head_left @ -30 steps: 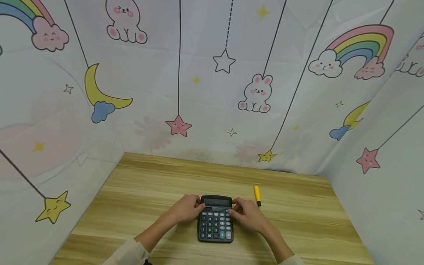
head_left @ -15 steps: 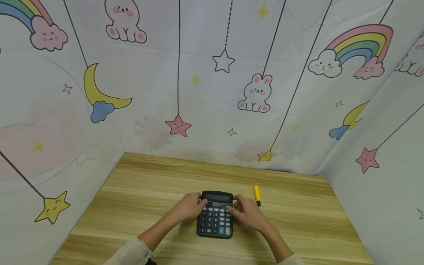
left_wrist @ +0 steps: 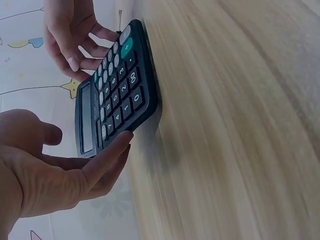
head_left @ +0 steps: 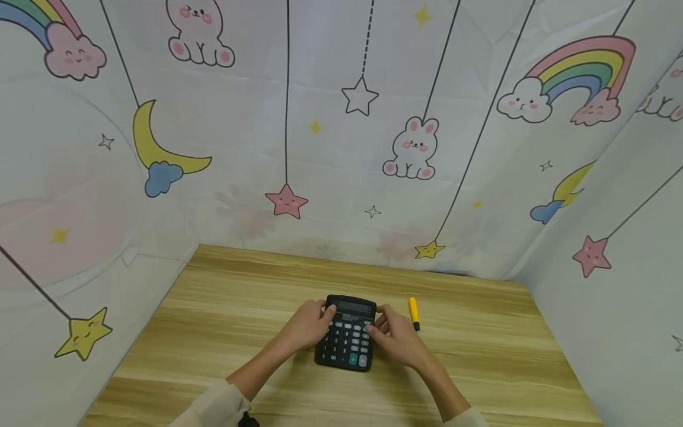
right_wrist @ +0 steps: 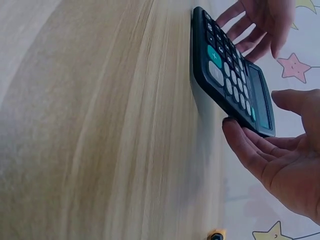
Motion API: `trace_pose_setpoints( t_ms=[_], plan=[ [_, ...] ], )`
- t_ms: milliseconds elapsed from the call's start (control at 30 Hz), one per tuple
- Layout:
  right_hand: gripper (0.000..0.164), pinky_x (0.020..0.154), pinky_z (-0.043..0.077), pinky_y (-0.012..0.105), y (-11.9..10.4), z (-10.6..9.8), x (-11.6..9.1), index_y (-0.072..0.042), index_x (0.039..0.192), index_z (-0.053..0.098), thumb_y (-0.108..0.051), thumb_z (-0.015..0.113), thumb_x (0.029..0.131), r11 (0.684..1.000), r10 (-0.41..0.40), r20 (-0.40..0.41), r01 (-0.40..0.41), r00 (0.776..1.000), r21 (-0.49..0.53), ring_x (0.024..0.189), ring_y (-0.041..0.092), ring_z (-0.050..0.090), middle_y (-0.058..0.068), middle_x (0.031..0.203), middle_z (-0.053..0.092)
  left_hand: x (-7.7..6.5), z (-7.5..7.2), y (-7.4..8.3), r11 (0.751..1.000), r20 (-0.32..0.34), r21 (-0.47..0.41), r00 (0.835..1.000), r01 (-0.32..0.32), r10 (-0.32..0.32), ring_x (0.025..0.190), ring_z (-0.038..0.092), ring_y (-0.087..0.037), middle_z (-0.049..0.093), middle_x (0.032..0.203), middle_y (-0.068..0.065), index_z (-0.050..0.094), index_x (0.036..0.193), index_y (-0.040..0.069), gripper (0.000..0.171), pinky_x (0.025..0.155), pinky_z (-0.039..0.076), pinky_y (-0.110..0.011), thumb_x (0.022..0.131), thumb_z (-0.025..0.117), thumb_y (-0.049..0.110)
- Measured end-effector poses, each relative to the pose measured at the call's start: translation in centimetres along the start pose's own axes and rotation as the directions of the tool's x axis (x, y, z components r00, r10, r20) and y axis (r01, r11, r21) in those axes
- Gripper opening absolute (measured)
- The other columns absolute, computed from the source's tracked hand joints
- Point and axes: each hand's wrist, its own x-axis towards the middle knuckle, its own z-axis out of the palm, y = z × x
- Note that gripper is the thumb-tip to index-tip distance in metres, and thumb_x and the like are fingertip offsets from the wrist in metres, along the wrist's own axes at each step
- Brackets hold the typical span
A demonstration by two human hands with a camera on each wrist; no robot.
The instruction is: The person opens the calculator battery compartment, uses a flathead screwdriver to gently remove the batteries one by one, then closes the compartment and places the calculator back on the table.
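Note:
A black desk calculator (head_left: 342, 344) is held between both hands, its display end raised and its lower end close to the tabletop. The left hand (head_left: 308, 325) grips its upper left side, with the thumb over the front edge and fingers beneath. At the opposite side, the right hand (head_left: 401, 339) holds the calculator, its thumb by the upper right keys. Fingers (left_wrist: 107, 160) of the left hand reach under the case in the left wrist view. The right wrist view has right-hand fingers (right_wrist: 245, 147) against the underside. Parts of both hands are hidden behind the case.
A yellow tool with a black end (head_left: 414, 314) lies on the wood-grain table (head_left: 240, 290), right of the right hand. White cloth walls (head_left: 331, 225) printed with stars, rabbits and rainbows enclose the table's back and sides.
The calculator has moved away from the body, its display end rising off the table as it tilts. Both hands have moved up with it, still holding its sides.

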Motion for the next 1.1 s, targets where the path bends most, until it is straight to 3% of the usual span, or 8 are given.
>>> trace_pose_setpoints(
  t_ms=[200,400,700,933,1100],
  plan=[
    [0.056,0.076,0.058,0.035,-0.5,0.0,0.2,0.003,0.144,0.053,-0.029,0.072,0.103,0.999,0.029,-0.037,-0.028,0.999,0.027,0.088,0.017,0.066,0.008,0.104,0.068,0.2,-0.2,0.4,1.0,-0.017,-0.026,1.0,0.004,-0.004,0.085,0.058,-0.023,0.062,0.104,-0.017,0.053,0.145,-0.016,0.05,0.076,0.052,-0.042,0.113,0.048,0.022],
    [0.063,0.084,0.06,0.044,-1.1,-0.1,0.5,0.003,0.152,0.048,-0.03,0.072,0.103,0.997,0.062,-0.086,-0.058,0.994,0.052,0.098,0.021,0.069,0.01,0.112,0.068,0.3,-0.5,0.8,0.998,-0.059,-0.056,0.998,-0.006,0.003,0.077,0.053,-0.022,0.058,0.101,-0.016,0.051,0.148,-0.015,0.05,0.069,0.047,-0.038,0.112,0.048,0.02],
    [0.07,0.084,0.061,0.046,-1.6,-0.1,0.4,-0.004,0.162,0.04,-0.026,0.072,0.104,0.99,0.072,-0.176,-0.049,0.982,0.129,0.109,0.03,0.069,0.015,0.121,0.066,1.1,-0.6,1.3,0.997,-0.119,-0.078,0.993,0.013,-0.022,0.097,0.062,-0.027,0.063,0.116,-0.019,0.051,0.152,-0.008,0.051,0.082,0.054,-0.045,0.112,0.048,0.024],
    [0.07,0.082,0.064,0.048,-2.0,-0.3,0.5,-0.012,0.165,0.039,-0.021,0.071,0.104,0.944,0.15,-0.187,-0.085,0.971,0.318,0.113,0.032,0.067,0.019,0.129,0.062,1.2,-0.8,1.9,0.994,-0.107,-0.112,0.994,-0.004,-0.008,0.119,0.064,-0.041,0.063,0.127,-0.027,0.047,0.156,-0.007,0.055,0.096,0.054,-0.057,0.114,0.046,0.029],
    [0.069,0.085,0.063,0.05,-2.1,-0.5,0.6,-0.014,0.164,0.04,-0.022,0.071,0.104,0.932,0.156,-0.189,-0.081,0.97,0.354,0.112,0.031,0.068,0.02,0.132,0.061,1.1,-0.8,1.6,0.99,-0.113,-0.138,0.994,0.0,-0.016,0.11,0.063,-0.034,0.062,0.128,-0.025,0.043,0.16,-0.002,0.055,0.089,0.053,-0.052,0.115,0.046,0.028]
  ],
)
